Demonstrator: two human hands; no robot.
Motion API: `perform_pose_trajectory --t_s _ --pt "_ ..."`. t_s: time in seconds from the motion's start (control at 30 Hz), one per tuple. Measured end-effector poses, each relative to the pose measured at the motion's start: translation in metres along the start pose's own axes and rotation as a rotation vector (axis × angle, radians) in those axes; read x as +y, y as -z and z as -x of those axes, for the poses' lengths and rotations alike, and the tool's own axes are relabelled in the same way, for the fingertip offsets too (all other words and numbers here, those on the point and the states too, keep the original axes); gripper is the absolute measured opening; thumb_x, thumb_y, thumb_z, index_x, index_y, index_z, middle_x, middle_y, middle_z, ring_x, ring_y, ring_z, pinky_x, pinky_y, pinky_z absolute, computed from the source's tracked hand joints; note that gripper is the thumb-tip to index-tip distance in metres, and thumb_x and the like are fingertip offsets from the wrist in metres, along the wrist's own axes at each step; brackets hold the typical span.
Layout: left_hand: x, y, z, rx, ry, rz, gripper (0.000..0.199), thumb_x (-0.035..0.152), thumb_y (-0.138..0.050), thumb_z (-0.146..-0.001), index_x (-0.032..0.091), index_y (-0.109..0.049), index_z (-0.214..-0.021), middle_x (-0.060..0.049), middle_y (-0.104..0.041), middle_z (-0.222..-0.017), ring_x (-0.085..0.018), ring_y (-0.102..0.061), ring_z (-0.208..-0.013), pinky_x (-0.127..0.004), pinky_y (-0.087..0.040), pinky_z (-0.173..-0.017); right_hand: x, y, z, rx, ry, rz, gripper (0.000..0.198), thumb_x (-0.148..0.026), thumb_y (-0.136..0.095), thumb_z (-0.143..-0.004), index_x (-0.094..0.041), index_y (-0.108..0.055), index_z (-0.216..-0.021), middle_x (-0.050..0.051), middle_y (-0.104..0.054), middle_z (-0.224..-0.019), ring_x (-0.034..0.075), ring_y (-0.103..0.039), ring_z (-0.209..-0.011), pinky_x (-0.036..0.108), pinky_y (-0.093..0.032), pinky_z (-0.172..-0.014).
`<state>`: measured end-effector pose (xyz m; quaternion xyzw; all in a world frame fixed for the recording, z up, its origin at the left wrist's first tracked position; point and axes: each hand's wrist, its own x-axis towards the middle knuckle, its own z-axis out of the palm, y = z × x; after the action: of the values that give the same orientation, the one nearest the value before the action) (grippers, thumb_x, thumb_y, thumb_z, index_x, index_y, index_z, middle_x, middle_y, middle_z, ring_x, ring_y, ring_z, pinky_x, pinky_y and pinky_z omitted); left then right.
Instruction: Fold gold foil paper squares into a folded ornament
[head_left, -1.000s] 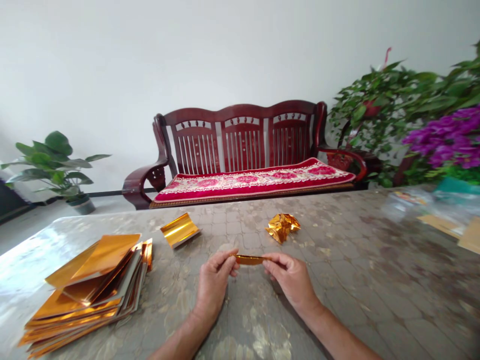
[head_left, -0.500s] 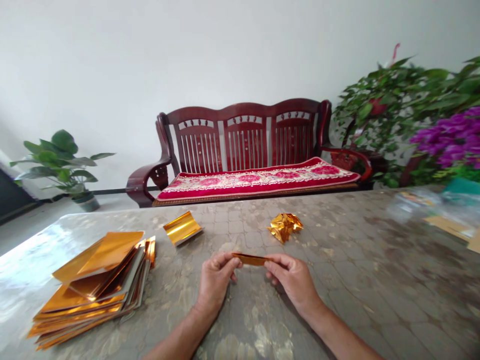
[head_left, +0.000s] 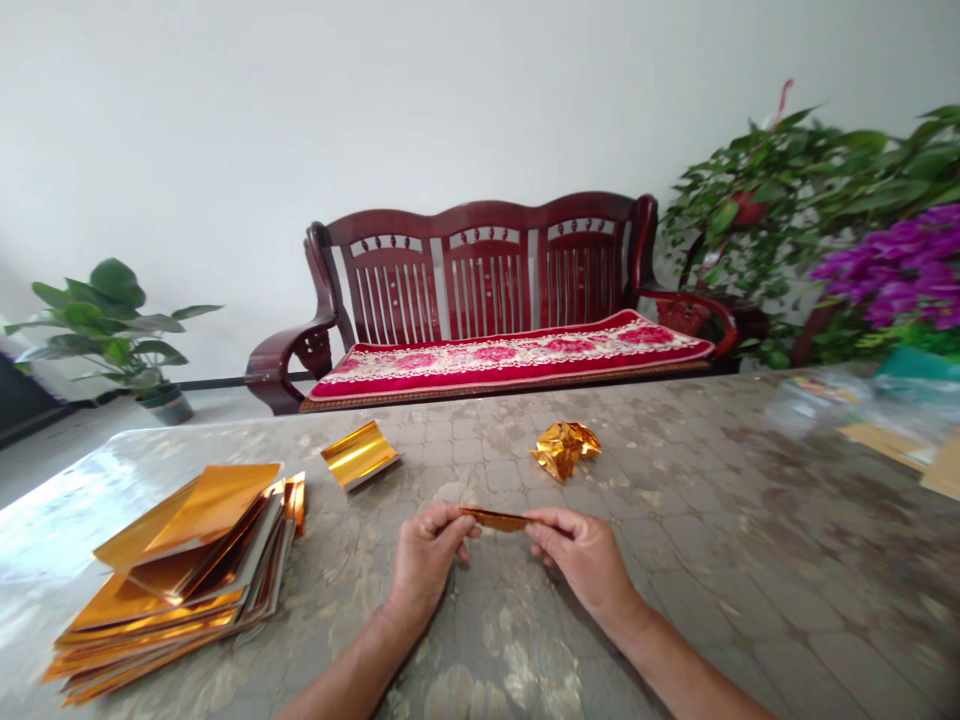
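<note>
Between my two hands a narrow folded strip of gold foil paper [head_left: 498, 520] is held level above the table. My left hand [head_left: 429, 553] pinches its left end between thumb and fingers. Its right end is pinched the same way by my right hand [head_left: 583, 550]. Beyond the hands lie a curled sheet of gold foil paper [head_left: 361, 455] on the left and a crumpled piece of gold foil [head_left: 565, 450] on the right. A loose stack of gold foil sheets [head_left: 169, 590] rests to the left of my left hand.
The table [head_left: 675, 480] has a patterned grey cover. Clear plastic bags [head_left: 819, 402] and brown cardboard [head_left: 941, 468] lie at its right edge. Behind it stands a dark red wooden bench [head_left: 491, 270] with a red floral cushion [head_left: 517, 355], and potted plants stand on both sides.
The camera view has shifted slightly, so everything sits a little further left. Both hands keep their pinch on the strip, whose lower edge now looks a little more bowed.
</note>
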<state>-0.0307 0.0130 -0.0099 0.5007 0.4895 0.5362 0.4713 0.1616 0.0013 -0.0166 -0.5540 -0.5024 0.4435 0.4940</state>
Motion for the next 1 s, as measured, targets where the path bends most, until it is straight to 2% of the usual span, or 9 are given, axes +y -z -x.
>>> perform_pose_trajectory --t_s 0.4,0.53,0.63,0.8,1.0 --pt "-0.001 -0.002 0.001 -0.016 0.062 0.011 0.023 0.036 -0.076 -0.067 0.014 -0.077 -0.072 -0.005 -0.072 -0.063 -0.012 -0.058 -0.046 -0.023 -0.048 -0.048 0.003 -0.001 0.001 -0.001 -0.032 -0.001 0.028 -0.037 -0.069 -0.066 -0.018 -0.081 -0.084 0.001 -0.065 -0.049 0.012 -0.053 -0.043 0.021 -0.04 -0.042" --pt "0.002 -0.001 0.0 0.037 0.045 -0.008 0.028 0.038 -0.075 -0.068 0.015 -0.079 -0.084 -0.002 -0.07 -0.06 -0.011 -0.054 -0.044 -0.022 -0.045 -0.047 0.007 -0.001 0.0 0.009 -0.021 0.054 0.03 -0.037 -0.068 -0.069 -0.018 -0.081 -0.087 0.001 -0.066 -0.05 0.012 -0.051 -0.042 0.021 -0.037 -0.041" --pt "0.003 -0.001 0.001 0.065 0.024 -0.041 0.031 0.04 -0.073 -0.072 0.015 -0.079 -0.089 -0.002 -0.069 -0.059 -0.012 -0.054 -0.045 -0.022 -0.045 -0.049 0.008 -0.001 0.0 0.023 0.022 0.104 0.028 -0.036 -0.066 -0.071 -0.019 -0.081 -0.087 0.001 -0.066 -0.052 0.013 -0.054 -0.045 0.022 -0.039 -0.043" --pt "0.004 -0.005 0.003 0.055 0.072 0.017 0.036 0.038 -0.076 -0.07 0.014 -0.078 -0.096 -0.006 -0.075 -0.076 -0.015 -0.062 -0.061 -0.024 -0.049 -0.057 0.01 -0.001 0.001 0.022 0.122 0.19 0.023 -0.034 -0.064 -0.075 -0.023 -0.081 -0.087 0.0 -0.069 -0.056 0.016 -0.06 -0.052 0.024 -0.044 -0.05" --pt "0.005 -0.008 0.003 0.057 0.159 0.091 0.041 0.029 -0.076 -0.068 0.012 -0.075 -0.105 -0.008 -0.076 -0.089 -0.014 -0.063 -0.067 -0.022 -0.05 -0.06 0.012 -0.002 0.003 -0.002 0.163 0.247 0.021 -0.031 -0.063 -0.078 -0.025 -0.081 -0.089 0.001 -0.074 -0.067 0.018 -0.066 -0.06 0.025 -0.048 -0.057"
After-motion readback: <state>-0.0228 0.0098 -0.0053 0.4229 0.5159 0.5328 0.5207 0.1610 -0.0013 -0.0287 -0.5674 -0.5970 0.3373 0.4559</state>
